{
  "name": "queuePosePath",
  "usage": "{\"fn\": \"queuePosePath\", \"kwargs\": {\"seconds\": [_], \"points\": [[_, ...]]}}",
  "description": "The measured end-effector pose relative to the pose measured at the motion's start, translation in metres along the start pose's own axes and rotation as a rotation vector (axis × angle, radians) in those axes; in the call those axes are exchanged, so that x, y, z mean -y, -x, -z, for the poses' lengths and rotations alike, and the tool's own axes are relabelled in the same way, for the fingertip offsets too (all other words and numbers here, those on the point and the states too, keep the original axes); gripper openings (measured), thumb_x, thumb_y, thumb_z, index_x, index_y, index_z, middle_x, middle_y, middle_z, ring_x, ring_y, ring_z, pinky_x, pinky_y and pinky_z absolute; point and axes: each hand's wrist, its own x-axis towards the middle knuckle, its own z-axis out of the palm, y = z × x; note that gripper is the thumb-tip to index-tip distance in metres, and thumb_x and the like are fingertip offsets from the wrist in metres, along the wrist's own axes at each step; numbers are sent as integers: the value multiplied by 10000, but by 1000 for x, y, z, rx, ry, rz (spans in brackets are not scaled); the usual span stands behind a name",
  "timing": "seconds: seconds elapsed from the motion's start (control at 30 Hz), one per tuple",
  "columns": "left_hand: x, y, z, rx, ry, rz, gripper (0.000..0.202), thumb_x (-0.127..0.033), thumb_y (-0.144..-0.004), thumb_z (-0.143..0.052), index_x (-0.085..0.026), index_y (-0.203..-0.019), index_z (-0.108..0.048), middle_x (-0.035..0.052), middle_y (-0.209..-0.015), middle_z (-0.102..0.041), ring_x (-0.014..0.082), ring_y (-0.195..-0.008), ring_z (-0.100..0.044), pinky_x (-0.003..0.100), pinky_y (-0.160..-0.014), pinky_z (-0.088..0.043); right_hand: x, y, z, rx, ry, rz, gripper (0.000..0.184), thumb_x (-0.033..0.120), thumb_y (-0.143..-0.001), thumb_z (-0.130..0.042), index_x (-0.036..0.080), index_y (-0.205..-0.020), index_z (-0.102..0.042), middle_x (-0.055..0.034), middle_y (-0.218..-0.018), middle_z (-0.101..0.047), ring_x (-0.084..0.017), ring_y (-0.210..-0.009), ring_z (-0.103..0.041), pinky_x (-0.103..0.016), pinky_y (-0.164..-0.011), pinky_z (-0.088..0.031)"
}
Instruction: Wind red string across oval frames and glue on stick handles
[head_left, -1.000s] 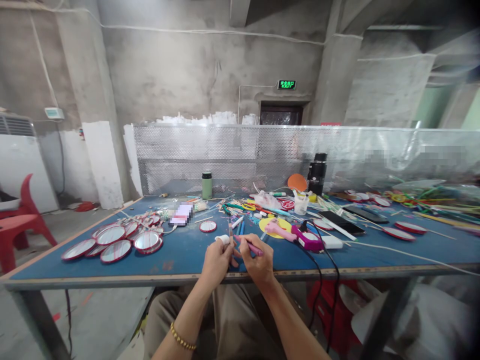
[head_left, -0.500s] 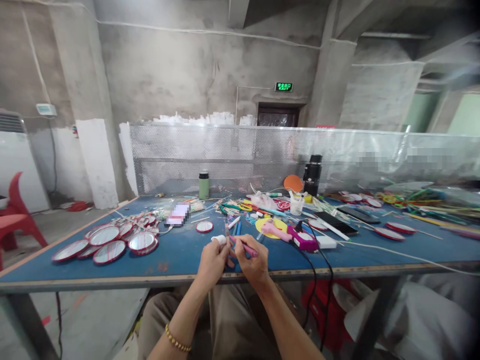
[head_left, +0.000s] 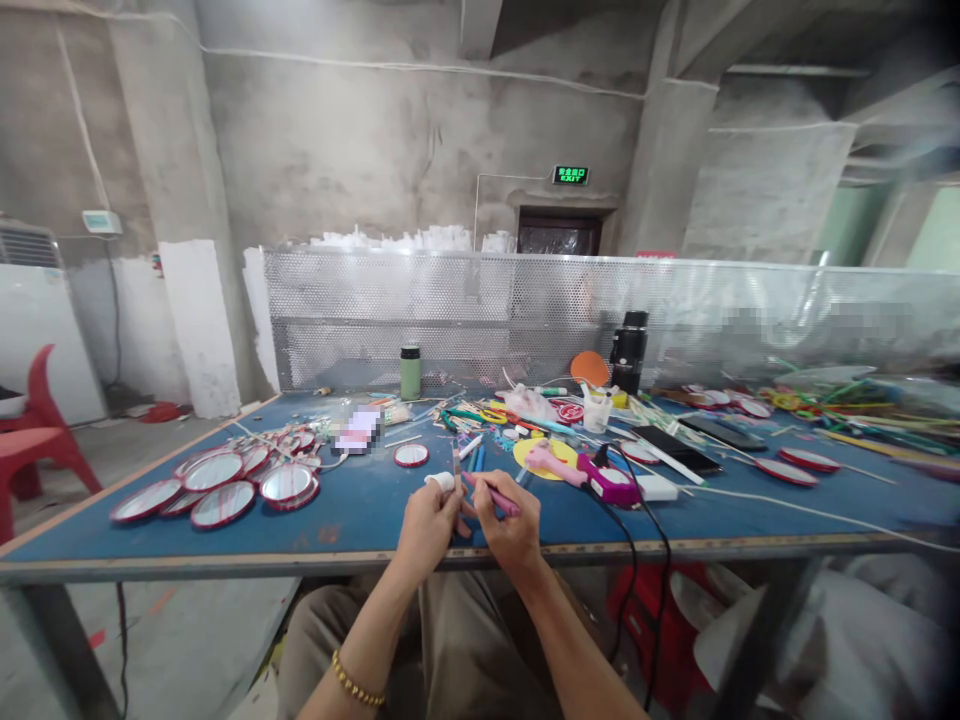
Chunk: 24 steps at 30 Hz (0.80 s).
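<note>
Near the table's front edge, my left hand (head_left: 429,522) is closed on a narrow brownish strip (head_left: 456,462) that stands up from the fingers. A white wrap (head_left: 440,482) covers one of its fingertips. Close beside it, my right hand (head_left: 514,525) grips a pink pen (head_left: 501,497), the tip pointing left at the strip. What lies between the two hands is partly hidden by the fingers. Just beyond them lie blue pens (head_left: 478,458) and a small round red-rimmed mirror (head_left: 411,456).
Red-rimmed mirrors (head_left: 222,505) pile up on the left, by a phone (head_left: 358,428). To the right are a pink glue gun (head_left: 555,462), a purple device (head_left: 611,482) with trailing cables, and a dark tablet (head_left: 679,448). A green bottle (head_left: 410,374) and black flask (head_left: 630,352) stand behind.
Both hands keep nearly the same place and the same hold. The whole view has shifted slightly, with things appearing a little further right.
</note>
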Motion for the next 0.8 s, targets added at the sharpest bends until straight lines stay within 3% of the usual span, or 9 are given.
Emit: {"fn": "queuePosePath", "kwargs": {"seconds": [0.3,0.8], "points": [[5,-1,-2,-10,3,14,327,-474,-915,-463,-202,-753,-546,-7,-502,-631,167,-473,-618,225,-482,-404,-2,-1,-1,36,-24,16,163,146,-916,-517,185,-869,-669,-18,-761,-695,-126,-671,-654,-229,-657,-504],[2,0,0,6,24,9,283,-437,-914,-469,-208,-770,-550,-23,-505,-628,148,-452,-593,215,-465,-385,-1,-1,0,28,16,36,162,149,-913,-521,181,-843,-663,-19,-732,-692,-129,-644,-651,-225,-640,-500]]}}
